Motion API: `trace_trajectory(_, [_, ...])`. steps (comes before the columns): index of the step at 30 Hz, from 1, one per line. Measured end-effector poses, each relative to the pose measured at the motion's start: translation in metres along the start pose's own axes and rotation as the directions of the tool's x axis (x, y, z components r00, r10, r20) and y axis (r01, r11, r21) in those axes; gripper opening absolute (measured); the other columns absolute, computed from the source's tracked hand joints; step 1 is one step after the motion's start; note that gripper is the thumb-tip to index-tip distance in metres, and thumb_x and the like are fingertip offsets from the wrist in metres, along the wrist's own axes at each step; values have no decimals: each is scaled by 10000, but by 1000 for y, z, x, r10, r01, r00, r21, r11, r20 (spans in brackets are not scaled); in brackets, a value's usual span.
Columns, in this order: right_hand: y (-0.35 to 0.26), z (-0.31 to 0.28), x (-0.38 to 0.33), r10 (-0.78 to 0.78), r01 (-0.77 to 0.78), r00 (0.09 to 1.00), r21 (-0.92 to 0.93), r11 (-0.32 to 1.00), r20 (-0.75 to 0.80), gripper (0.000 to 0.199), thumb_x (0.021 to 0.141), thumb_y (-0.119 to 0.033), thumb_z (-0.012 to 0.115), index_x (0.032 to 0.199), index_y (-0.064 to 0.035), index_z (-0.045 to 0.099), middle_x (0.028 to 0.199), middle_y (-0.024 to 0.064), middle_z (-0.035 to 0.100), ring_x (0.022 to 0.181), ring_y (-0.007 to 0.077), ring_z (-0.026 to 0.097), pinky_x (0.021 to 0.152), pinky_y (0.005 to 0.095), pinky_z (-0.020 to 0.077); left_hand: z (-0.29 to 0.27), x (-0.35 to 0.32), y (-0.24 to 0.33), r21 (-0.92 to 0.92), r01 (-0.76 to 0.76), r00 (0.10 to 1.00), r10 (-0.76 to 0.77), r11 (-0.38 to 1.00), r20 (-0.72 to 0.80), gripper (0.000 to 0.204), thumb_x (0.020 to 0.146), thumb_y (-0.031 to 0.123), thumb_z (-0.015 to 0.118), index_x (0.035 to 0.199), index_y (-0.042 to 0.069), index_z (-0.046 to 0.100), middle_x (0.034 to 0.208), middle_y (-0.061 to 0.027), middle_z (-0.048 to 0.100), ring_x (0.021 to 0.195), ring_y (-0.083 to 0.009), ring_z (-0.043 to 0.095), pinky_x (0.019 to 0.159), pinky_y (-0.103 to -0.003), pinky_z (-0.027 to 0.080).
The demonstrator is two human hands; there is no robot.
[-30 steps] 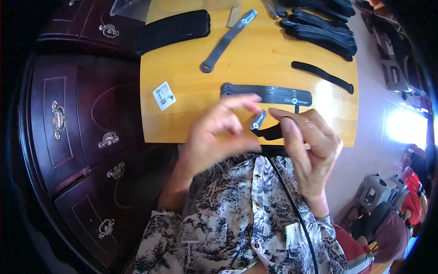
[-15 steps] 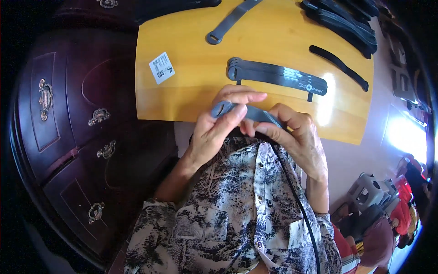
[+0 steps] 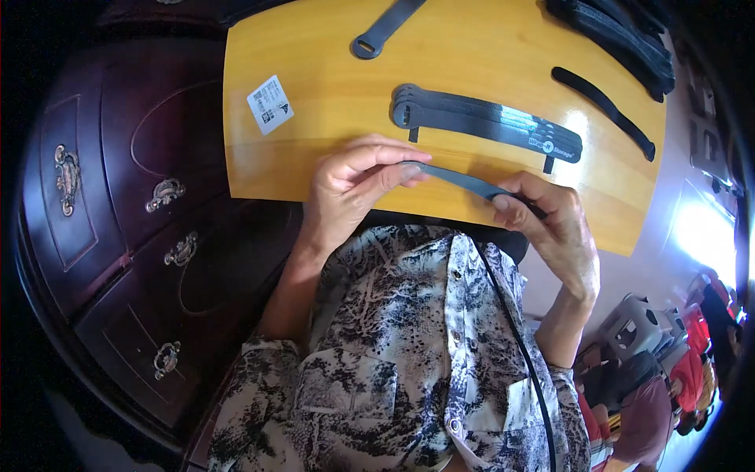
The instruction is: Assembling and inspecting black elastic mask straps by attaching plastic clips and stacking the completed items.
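**Both Hands Stretch a Dark Strap Over a Yellow Board**

A person in a patterned black-and-white shirt holds a narrow dark grey strap taut between two hands at the near edge of a glossy yellow wooden board. The left hand pinches one end of the strap between thumb and fingertips, fingers curled closed around it. The right hand grips the other end, its thumb pressed on top and the fingers folded beneath. The strap runs slightly downhill from left to right, just above the board's front edge and close to the person's chest.

Farther back on the board lies a stack of matching dark straps, well apart from the one in hand. A single curved black strap rests to its right, and another strap with a ringed end sits near the far edge. A white label is stuck to the board's left side. A dark wooden chest of drawers with brass handles stands to the person's left.
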State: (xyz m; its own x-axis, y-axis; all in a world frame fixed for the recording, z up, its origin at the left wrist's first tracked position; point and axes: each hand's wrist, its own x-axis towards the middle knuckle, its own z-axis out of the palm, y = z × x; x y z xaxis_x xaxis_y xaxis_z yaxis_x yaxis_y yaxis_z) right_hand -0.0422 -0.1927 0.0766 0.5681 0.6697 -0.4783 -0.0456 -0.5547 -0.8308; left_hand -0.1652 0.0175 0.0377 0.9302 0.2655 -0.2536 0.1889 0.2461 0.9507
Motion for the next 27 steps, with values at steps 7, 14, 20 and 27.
trace_trajectory(7, [16, -26, -14, 140, -123, 979, 122, 985, -146, 225, 816, -203, 720, 897, -1, 664, 673, -3, 607, 636, 62, 551, 582, 208, 450, -8, -1, 6, 111, 7, 995, 4, 994, -100, 162, 859, -54, 595, 1011, -50, 652, 966, -127, 641, 838, -190, 671, 720, -243, 547])
trace_trajectory(14, [16, -22, -17, 174, -128, 951, 187, 974, -256, 220, 873, -227, 665, 945, -22, 633, 713, -33, 573, 687, 46, 504, 630, 200, 400, -5, 4, 7, 8, -21, 995, 21, 1000, -97, 155, 883, -22, 569, 1017, -57, 639, 971, -136, 644, 842, -237, 680, 751, -296, 561])
trace_trajectory(20, [10, -23, -22, 231, -140, 927, 299, 944, -297, 199, 897, -230, 637, 949, -38, 630, 733, -31, 596, 637, 33, 483, 581, 183, 373, -9, -1, 11, 126, -6, 985, 28, 992, -172, 159, 898, 8, 573, 1031, -42, 644, 993, -108, 618, 788, -164, 651, 680, -240, 518])
trace_trajectory(27, [18, -22, -23, 233, -94, 869, 316, 944, -436, 185, 893, -228, 643, 935, -48, 648, 730, -9, 640, 578, 21, 458, 527, 173, 340, -2, 7, 9, 330, -97, 965, 170, 939, -200, 189, 881, -7, 605, 1065, -26, 646, 870, -59, 595, 700, -98, 605, 626, -204, 484])
